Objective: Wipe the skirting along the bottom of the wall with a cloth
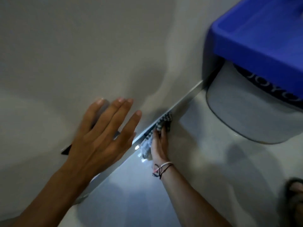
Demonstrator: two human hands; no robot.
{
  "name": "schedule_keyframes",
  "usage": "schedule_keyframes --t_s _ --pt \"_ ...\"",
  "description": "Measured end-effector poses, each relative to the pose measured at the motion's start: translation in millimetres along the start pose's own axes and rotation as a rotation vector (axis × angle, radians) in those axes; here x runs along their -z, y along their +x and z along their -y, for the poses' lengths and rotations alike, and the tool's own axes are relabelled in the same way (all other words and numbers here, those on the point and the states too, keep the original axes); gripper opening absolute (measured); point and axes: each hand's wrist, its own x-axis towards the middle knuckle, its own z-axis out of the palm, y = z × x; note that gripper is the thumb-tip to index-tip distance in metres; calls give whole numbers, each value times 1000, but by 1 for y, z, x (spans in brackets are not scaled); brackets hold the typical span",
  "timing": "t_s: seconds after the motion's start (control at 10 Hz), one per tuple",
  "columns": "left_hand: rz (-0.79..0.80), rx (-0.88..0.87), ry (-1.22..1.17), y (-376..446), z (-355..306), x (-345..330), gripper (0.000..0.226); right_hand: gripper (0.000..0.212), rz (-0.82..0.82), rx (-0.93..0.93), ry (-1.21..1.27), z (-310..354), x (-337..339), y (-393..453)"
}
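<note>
Pale wall [82,46] fills upper left; right hand [159,145] clamps a striped cloth [154,133] on the skirting [183,99] at centre. Left hand [101,135] flat, fingers spread. Judged midway: stretch toward the blue tub [262,30] unwiped

Single head view, close, facing down at wall [82,46] base.

Right hand [159,145] presses striped cloth [154,133] against skirting [185,99]; left hand [101,133] flat on wall [82,46], fingers [122,110] spread; blue stool [255,38] nearby.
</note>
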Motion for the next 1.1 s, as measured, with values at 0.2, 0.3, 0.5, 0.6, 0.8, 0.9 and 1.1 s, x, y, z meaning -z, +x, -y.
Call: schedule_keyframes --t_s 0.2,0.3,0.5,0.6,0.8,0.9,1.1 --pt "293 565 -655 113 -42 26 35 28 291 -408 495 100 92 -19" --pt "613 1220 -1109 163 -35 51 60 46 583 -421 451 212 146 -53" --pt "393 1794 -2170 270 -21 81 18 50 572 -221 -128 396 230 -42" --pt "388 1799 -1900 328 -30 70 11 22 356 -151 -380 446 260 -11" --pt "627 1433 -1077 384 -67 16 22 11 207 -22 -852 440 280 64" --pt "831 1210 -872 384 -81 11 30 23 348 -60 -1004 424 282 73" --pt "861 1037 -555 387 -65 92 47 53 553 -121 -1018 475 290 30"
